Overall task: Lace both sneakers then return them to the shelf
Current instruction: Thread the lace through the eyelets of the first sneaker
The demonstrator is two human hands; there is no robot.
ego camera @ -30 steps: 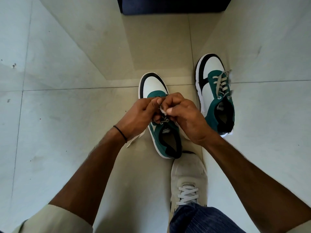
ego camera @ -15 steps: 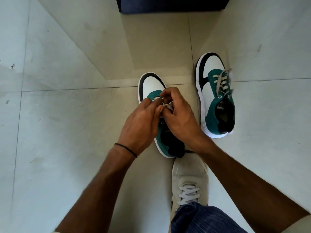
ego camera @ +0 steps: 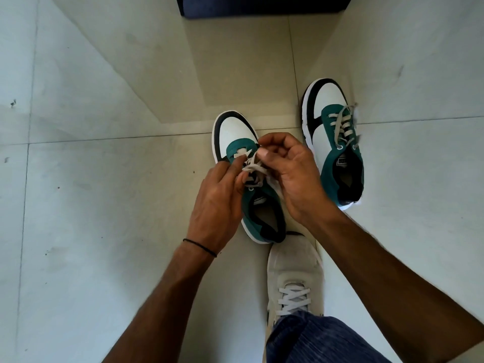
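The near sneaker sits on the tiled floor in front of you, toe pointing away. It has a white toe with a black rim, a green body and a black collar around its open mouth. Its pale grey lace is only partly threaded: one flat bar crosses the lowest holes, and loose strands bunch above the tongue. One silver hole shows bare on the green just below your left fingers.

The second sneaker stands to the right and a little farther away, well apart from the first, also toe away. Its lace runs in several crossed rows up the front, with loose ends trailing off to the right. Inside its mouth you can see only a light insole and a label on the tongue; the print is too small to read.

Your left hand comes in from below left, back up, with a thin black band at the wrist; its fingertips pinch a lace strand. Your right hand curls over from the right, thumb and forefinger closed on the lace near the lowest holes. The two hands are close together over the shoe, nearly touching.

Your own pale shoe stands just behind the near sneaker's heel, under a blue trouser leg. A dark blue piece of furniture stands at the top edge.
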